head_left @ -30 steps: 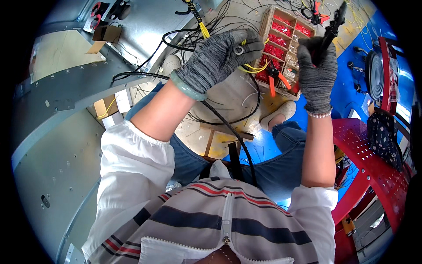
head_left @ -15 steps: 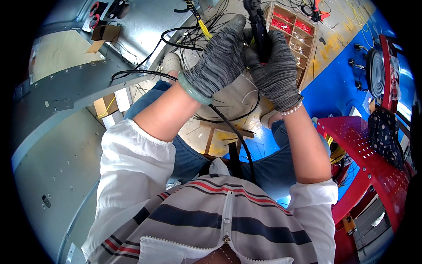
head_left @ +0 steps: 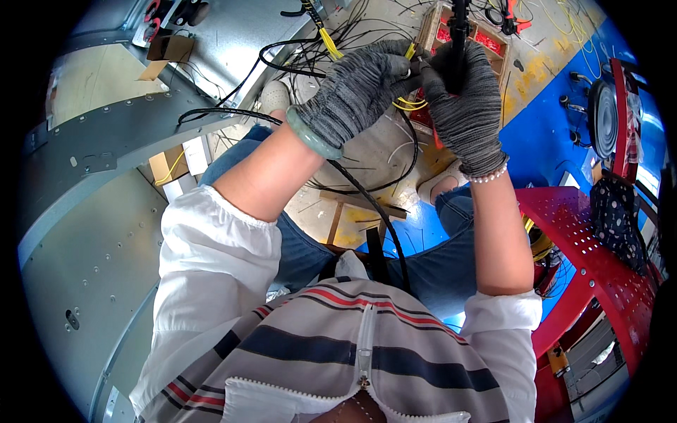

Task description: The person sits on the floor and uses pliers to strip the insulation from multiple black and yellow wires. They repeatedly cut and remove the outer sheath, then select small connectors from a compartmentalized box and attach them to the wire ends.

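Both my hands wear grey knitted gloves and meet at the top middle. My left hand [head_left: 361,88] is closed on yellow wires [head_left: 411,106], whose ends show beside its fingertips. My right hand [head_left: 465,109] grips a black crimping tool [head_left: 459,32] that points away from me; a bit of red shows below that hand, perhaps its handle. The fingertips of both hands nearly touch, and what lies between them is partly hidden. A black sleeved cable [head_left: 363,185] runs from under my left wrist down to my lap.
A wooden compartment box [head_left: 504,49] of small red and metal terminals stands behind my right hand. Loose black wires [head_left: 352,32] tangle on the floor. A grey metal cabinet frame [head_left: 106,155] flanks my left, a red perforated stand [head_left: 564,218] my right. A small wooden stool [head_left: 352,204] sits between my legs.
My right hand has moved right and slightly down with the crimping tool, which now stands more upright. The yellow wires have come into sight between my hands.
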Demonstrator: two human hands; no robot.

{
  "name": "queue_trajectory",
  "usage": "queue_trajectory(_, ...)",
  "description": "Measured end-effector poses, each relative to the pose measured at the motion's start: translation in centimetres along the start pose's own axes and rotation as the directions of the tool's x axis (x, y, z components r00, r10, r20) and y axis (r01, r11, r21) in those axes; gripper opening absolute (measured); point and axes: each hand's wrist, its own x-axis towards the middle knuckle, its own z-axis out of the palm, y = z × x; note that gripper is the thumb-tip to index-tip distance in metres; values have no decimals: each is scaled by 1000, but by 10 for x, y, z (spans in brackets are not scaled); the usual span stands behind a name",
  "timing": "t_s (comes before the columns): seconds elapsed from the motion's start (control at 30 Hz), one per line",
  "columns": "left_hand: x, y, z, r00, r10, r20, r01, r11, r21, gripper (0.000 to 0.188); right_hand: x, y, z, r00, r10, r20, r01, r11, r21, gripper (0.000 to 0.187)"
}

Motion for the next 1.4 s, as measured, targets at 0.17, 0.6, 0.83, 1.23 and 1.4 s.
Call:
queue_trajectory(0.17, 0, -6, 2, 987, -82, -136, 81, 997, -12, 30, 1, 3, -5, 998, -54, -19, 51, 987, -152, 30)
queue_trajectory(0.6, 4, -7, 5, 988, 23, -153, 14, 972, 234, 26, 3, 6, -10, 994, -94, 53, 107, 907, -408, 37)
queue_trajectory(0.83, 2, -7, 5, 986, -51, -156, 95, 951, 294, 23, 0, -7, -3, 975, -150, -165, 144, 988, -49, 25)
queue_trajectory(1.23, 5, -6, 3, 961, 58, -271, 141, 738, 660, 19, 9, 33, -9, 953, 273, 129, -288, 694, 659, 24)
queue_trajectory(1.4, 5, -6, 1, 965, 19, -261, 144, 794, 591, 21, 8, 29, -7, 914, 390, 116, -377, 707, 598, 24)
